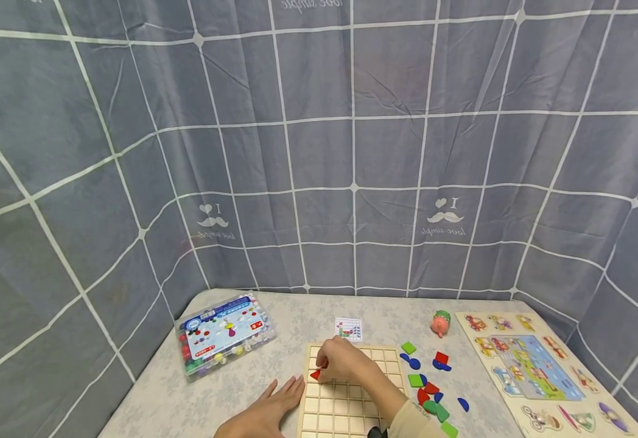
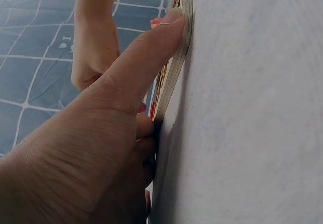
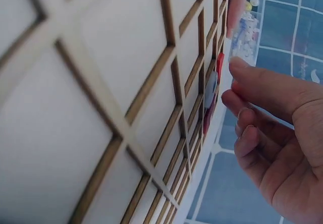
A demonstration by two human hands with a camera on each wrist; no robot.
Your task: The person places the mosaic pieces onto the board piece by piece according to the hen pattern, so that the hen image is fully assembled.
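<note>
My right hand (image 1: pixel 342 360) is over the upper left part of a wooden grid board (image 1: pixel 341 406). Thumb and index finger pinch a small red piece (image 3: pixel 238 89), mostly hidden by the fingers. Just under the fingertips, a red piece (image 1: pixel 315 375) lies in the grid. In the right wrist view, red (image 3: pixel 220 62) and grey-blue (image 3: pixel 210 90) pieces show on the board's far side. My left hand (image 1: pixel 266 409) lies on the table at the board's left side, fingers extended; its thumb (image 2: pixel 151 45) touches the board's edge (image 2: pixel 174 67).
Right of the board lie several loose red, blue and green pieces (image 1: pixel 415 380). A small pattern card (image 1: pixel 349 329) sits behind it. A clear box of colored beads (image 1: pixel 226 334) is at left. A pink-and-green figurine (image 1: pixel 440 323) and a picture puzzle board (image 1: pixel 549 371) are at right.
</note>
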